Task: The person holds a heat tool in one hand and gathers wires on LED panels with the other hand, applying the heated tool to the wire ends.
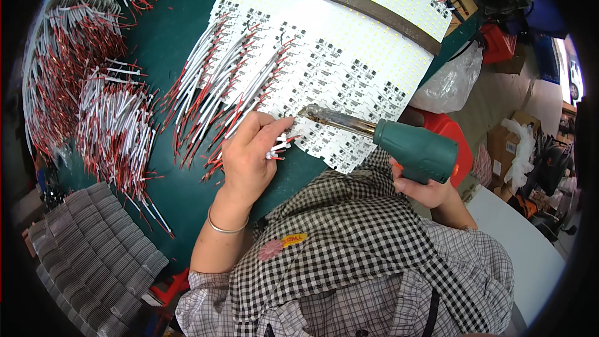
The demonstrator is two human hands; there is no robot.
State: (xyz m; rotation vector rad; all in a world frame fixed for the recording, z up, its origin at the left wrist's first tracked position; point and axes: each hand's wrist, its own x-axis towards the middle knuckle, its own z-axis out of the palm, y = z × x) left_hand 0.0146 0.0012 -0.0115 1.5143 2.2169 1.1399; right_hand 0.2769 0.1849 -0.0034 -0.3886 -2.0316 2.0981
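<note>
My right hand (pixel 427 188) is wrapped round the handle of a green soldering gun (pixel 417 150). Its long metal barrel points left, and the tip is over the white circuit boards (pixel 349 97), close to my left fingertips. My left hand (pixel 253 150) is closed on a small bunch of white and red wires (pixel 279 148), whose ends stick out below the fingers. The index finger reaches to the boards beside the tip; whether it presses a wire there I cannot make out. Rows of white and red wires (pixel 215 81) hang off the boards' left part.
A dark curved metal bar (pixel 362 9) lies across the boards. Large heaps of wires (pixel 118 131) cover the left of the green table (pixel 168 19). Stacked grey ribbed parts (pixel 93 243) stand at the lower left. At the right are a plastic bag (pixel 454 81) and a red container (pixel 440 128).
</note>
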